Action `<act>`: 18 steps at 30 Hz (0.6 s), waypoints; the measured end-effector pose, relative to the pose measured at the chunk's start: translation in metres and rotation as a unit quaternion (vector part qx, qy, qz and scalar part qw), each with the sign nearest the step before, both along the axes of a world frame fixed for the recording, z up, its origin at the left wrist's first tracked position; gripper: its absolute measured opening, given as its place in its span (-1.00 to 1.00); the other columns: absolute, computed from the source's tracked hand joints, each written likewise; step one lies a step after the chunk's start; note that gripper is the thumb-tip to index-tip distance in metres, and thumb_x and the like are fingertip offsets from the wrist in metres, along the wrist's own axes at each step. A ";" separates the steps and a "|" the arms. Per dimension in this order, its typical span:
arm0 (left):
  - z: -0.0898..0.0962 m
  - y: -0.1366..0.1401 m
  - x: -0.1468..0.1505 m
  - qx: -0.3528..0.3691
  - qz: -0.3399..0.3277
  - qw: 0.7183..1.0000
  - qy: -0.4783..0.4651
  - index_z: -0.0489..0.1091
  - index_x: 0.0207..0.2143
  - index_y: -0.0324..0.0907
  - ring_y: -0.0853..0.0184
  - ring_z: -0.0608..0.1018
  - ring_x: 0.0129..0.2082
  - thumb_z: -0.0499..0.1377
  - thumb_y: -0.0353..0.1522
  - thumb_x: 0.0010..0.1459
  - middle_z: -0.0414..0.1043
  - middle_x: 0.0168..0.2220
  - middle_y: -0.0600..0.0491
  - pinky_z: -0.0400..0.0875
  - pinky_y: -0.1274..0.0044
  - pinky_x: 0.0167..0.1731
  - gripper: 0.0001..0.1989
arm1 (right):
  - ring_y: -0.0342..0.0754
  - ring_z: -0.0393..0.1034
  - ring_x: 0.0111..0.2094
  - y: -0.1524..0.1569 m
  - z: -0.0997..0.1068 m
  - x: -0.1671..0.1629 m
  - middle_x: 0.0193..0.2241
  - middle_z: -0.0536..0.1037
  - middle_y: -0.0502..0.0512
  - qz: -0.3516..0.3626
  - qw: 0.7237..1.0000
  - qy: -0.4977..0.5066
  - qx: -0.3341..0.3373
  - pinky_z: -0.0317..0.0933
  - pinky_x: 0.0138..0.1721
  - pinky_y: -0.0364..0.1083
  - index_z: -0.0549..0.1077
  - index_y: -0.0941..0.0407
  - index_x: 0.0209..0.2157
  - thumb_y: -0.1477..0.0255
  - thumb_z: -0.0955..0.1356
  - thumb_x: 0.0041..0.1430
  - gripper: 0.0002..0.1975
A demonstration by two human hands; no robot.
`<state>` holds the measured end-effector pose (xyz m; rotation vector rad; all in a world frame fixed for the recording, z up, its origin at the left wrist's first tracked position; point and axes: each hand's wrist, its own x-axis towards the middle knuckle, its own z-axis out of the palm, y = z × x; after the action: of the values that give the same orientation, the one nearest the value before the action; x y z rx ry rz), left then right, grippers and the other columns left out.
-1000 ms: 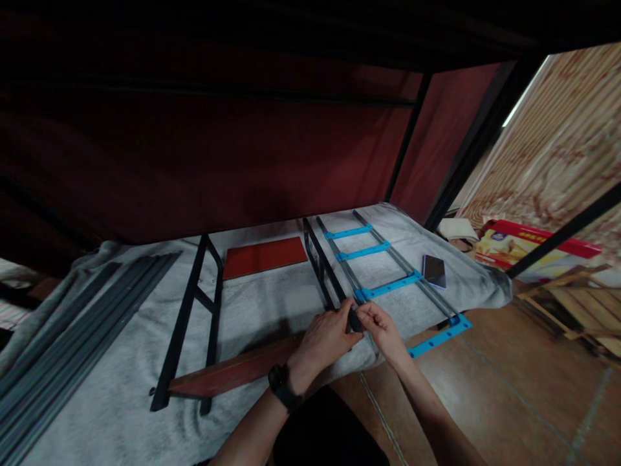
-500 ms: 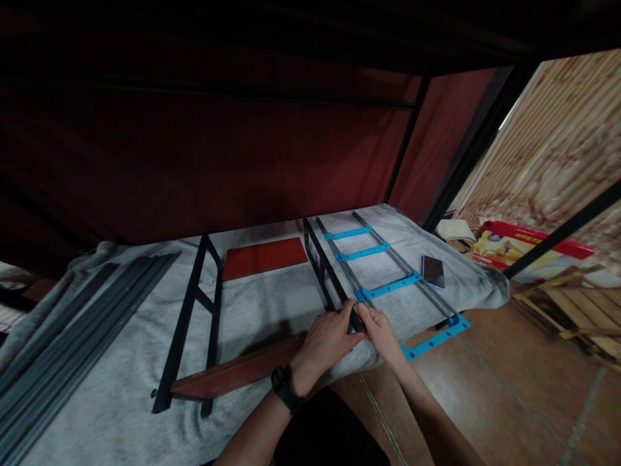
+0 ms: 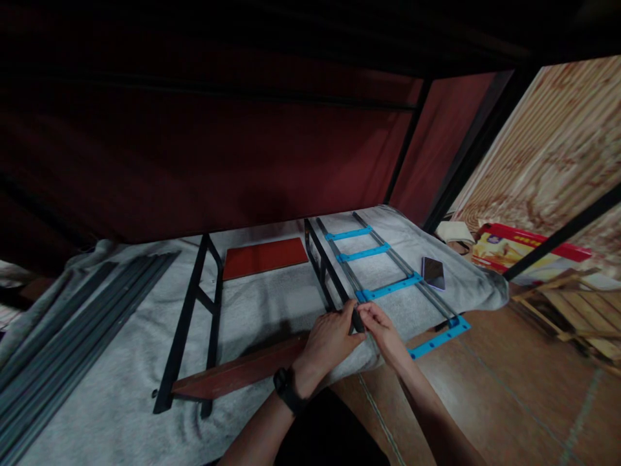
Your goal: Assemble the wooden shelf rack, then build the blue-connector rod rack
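Note:
A black metal side frame (image 3: 336, 277) lies on the grey cloth, and my left hand (image 3: 330, 338) is wrapped round its near end. At the outer face of that end, my right hand (image 3: 384, 329) has its fingertips pinched together; anything between them is too small to make out. A reddish-brown board (image 3: 237, 372) runs from this end to a second black side frame (image 3: 189, 323) on the left. Farther back, an orange-red board (image 3: 266, 257) lies flat between the two frames. My left forearm partly covers the nearer board.
Right of my hands lies a ladder-like rack of grey tubes with blue crosspieces (image 3: 392, 286), beside a phone (image 3: 433, 272). Several grey tubes (image 3: 97, 323) rest at left on the grey cloth (image 3: 130, 382). Dark bed posts (image 3: 475, 149) and a wooden folding piece (image 3: 577, 317) stand right.
My right fingers have curled and shifted slightly at the frame's end. My left hand keeps its grip, and the frame and boards stay in place.

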<state>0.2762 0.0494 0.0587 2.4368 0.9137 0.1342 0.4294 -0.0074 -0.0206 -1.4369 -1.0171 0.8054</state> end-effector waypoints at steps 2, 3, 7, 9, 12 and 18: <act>-0.001 0.000 0.000 0.002 -0.004 1.000 -0.002 0.14 0.22 -0.11 0.11 0.58 -0.02 0.14 -0.20 0.22 0.56 -0.02 -0.07 0.40 0.41 -0.05 -0.45 | -0.07 0.26 -0.43 0.000 0.000 0.000 -0.51 0.38 -0.03 0.006 0.999 -0.042 -0.004 0.20 -0.36 -0.09 0.39 0.06 -0.39 -0.05 0.28 0.17 -0.57; -0.002 0.001 0.000 0.004 -0.003 1.000 -0.004 0.13 0.23 -0.11 0.10 0.58 -0.02 0.14 -0.19 0.22 0.56 -0.02 -0.08 0.41 0.40 -0.05 -0.44 | -0.06 0.26 -0.42 -0.001 -0.001 0.000 -0.52 0.37 -0.03 0.003 0.997 -0.071 -0.017 0.19 -0.35 -0.09 0.38 0.06 -0.44 -0.04 0.27 0.19 -0.56; -0.007 0.001 -0.001 0.010 0.001 1.000 -0.013 0.11 0.25 -0.09 0.10 0.59 -0.04 0.16 -0.17 0.21 0.57 -0.03 -0.08 0.41 0.40 -0.06 -0.40 | -0.04 0.28 -0.40 -0.001 -0.003 0.002 -0.48 0.42 0.02 -0.009 0.996 -0.085 -0.039 0.18 -0.34 -0.08 0.40 0.06 -0.42 0.00 0.19 0.27 -0.55; -0.008 0.001 -0.001 0.012 0.001 1.000 -0.016 0.09 0.27 -0.09 0.10 0.59 -0.02 0.16 -0.17 0.21 0.55 0.01 -0.10 0.41 0.39 -0.05 -0.37 | -0.06 0.28 -0.41 0.001 -0.004 0.002 -0.48 0.40 -0.01 0.001 0.999 -0.045 -0.014 0.19 -0.35 -0.09 0.41 0.06 -0.38 0.01 0.22 0.25 -0.58; -0.008 0.001 0.000 0.012 0.006 1.000 -0.012 0.04 0.30 -0.14 0.07 0.58 -0.01 0.18 -0.17 0.20 0.54 0.02 -0.14 0.41 0.38 -0.04 -0.31 | -0.08 0.23 -0.45 0.002 -0.005 0.002 -0.54 0.33 -0.05 0.006 0.999 -0.052 -0.005 0.17 -0.38 -0.10 0.35 0.06 -0.48 -0.01 0.28 0.20 -0.58; -0.004 0.001 0.000 0.010 0.010 1.000 -0.004 0.02 0.32 -0.15 0.06 0.59 -0.02 0.15 -0.16 0.22 0.54 0.01 -0.15 0.42 0.37 -0.06 -0.31 | -0.07 0.23 -0.49 -0.001 0.001 0.000 -0.55 0.34 -0.03 -0.013 0.999 -0.018 -0.031 0.15 -0.42 -0.09 0.39 0.06 -0.41 -0.04 0.18 0.26 -0.52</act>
<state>0.2766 0.0508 0.0542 2.4438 0.9370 0.1618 0.4293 -0.0081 -0.0191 -1.5192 -1.0063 0.7993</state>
